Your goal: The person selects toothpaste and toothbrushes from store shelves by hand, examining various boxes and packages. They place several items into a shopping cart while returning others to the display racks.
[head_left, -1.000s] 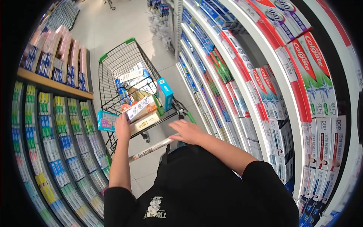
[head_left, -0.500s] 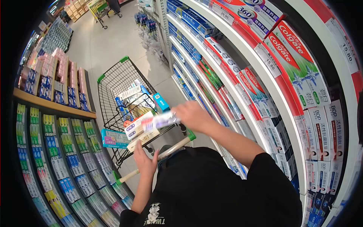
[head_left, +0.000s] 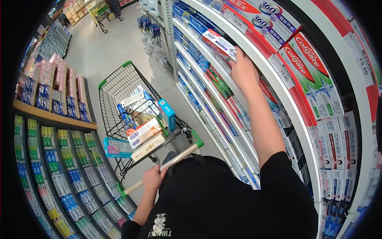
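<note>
As your left hand (head_left: pixel 153 179) grips the cart handle (head_left: pixel 175 157), your right hand (head_left: pixel 243 69) holds a toothpaste box (head_left: pixel 219 43) at 1 o'clock — shelving, I think — slide it in flat.

My right hand (head_left: pixel 243 71) is raised to the shelf (head_left: pixel 292 115) on my right, closed round one end of a red and white toothpaste box (head_left: pixel 219 43) held at its edge. My left hand (head_left: pixel 153 178) grips the handle (head_left: pixel 182 153) of the shopping cart (head_left: pixel 119 87), whose basket holds several boxes, a teal box (head_left: pixel 167 113) upright among them
</note>
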`<state>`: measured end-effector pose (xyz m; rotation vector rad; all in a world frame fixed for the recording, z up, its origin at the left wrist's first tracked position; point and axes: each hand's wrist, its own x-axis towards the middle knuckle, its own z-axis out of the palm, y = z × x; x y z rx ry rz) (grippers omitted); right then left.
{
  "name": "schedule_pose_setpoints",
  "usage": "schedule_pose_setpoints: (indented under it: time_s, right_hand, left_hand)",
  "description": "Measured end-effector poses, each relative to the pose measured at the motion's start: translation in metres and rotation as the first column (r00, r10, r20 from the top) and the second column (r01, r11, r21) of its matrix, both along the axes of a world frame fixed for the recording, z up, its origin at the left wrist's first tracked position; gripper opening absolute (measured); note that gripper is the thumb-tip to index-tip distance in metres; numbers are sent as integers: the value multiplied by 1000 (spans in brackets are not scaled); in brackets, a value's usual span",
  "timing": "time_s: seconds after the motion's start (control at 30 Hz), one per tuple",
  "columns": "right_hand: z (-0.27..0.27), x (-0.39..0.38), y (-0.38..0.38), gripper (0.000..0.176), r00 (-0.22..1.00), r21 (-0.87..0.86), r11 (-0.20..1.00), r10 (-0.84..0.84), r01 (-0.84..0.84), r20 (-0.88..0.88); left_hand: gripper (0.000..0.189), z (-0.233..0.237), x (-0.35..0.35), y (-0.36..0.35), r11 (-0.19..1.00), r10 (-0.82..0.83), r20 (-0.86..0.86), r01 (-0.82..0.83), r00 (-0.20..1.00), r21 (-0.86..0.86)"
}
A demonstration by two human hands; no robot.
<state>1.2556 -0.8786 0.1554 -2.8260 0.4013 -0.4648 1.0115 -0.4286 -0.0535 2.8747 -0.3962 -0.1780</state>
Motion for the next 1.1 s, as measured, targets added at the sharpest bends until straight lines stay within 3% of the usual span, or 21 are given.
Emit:
schedule_pose_setpoints:
  time_s: [0.03,0.13,0.17,0.27,0.3,0.4,0.53,0.6,0.67,0.73,0.77,0.8,0.87,0.93,1.0,1.03,1.07,1.1]
  right_hand:
    - [6,1,-3,60,990,96,994,-37,51,-136]
    - [-1,7,-5,63,1000,1,1000,-28,28,8]
    - [4,9,-8,65,984,98,990,-81,97,-160]
    - [-18,22,-27,66,978,-55,995,-98,89,-187]
    - [-12,26,-28,68,944,-35,996,-94,87,-317]
    - [-27,36,-35,75,927,-266,958,-195,109,-320]
    - [-10,33,-22,86,931,-202,965,-221,166,-290]
    - [0,32,-19,90,924,-183,969,-220,168,-313]
    - [5,29,-17,88,912,-160,967,-240,196,-334]
    - [-18,24,-29,78,971,-386,910,-211,153,-113]
    - [-22,28,-53,71,948,-303,935,-251,185,-195]
    - [-43,39,-59,65,918,-205,961,-245,187,-313]
    - [-50,31,-59,54,967,-223,968,-165,120,-196]
    - [-23,17,-1,46,957,-200,949,-269,245,-105]
    - [-30,-5,36,46,990,-276,952,-115,132,76]
    - [-34,-16,53,46,986,-321,943,-36,87,161]
    - [-45,-28,70,49,988,-259,966,10,30,152]
    - [-61,-40,86,50,968,-267,957,163,-109,189]
  left_hand:
    - [50,-1,6,1,1000,1,-35,-1,999,-11]
    - [50,-3,27,1,999,0,-115,-6,993,-51]
    - [50,-2,34,1,998,-3,-126,-5,992,-65]
    - [48,18,59,-1,994,-35,-248,9,968,-105]
    - [46,23,69,1,993,-57,-306,23,950,-115]
    - [41,24,90,10,983,-137,-418,72,898,-168]
    - [42,32,109,46,933,-301,-408,177,862,-314]
    - [42,28,114,74,942,-292,-448,172,845,-290]
    - [42,21,115,87,944,-279,-484,143,829,-298]
    - [42,21,120,88,940,-255,-527,79,811,-333]
    - [42,16,126,88,937,-276,-535,100,799,-334]
    - [42,6,141,92,892,-360,-608,70,708,-446]
    - [44,-6,151,95,842,-446,-650,44,616,-537]
    - [46,-5,160,90,792,-502,-638,14,584,-611]
    - [48,-17,166,88,757,-546,-592,46,593,-652]
    - [48,18,179,81,856,-463,-699,72,545,-511]
    - [51,23,182,78,845,-413,-629,20,658,-534]
    - [54,24,186,74,827,-350,-548,-25,760,-562]
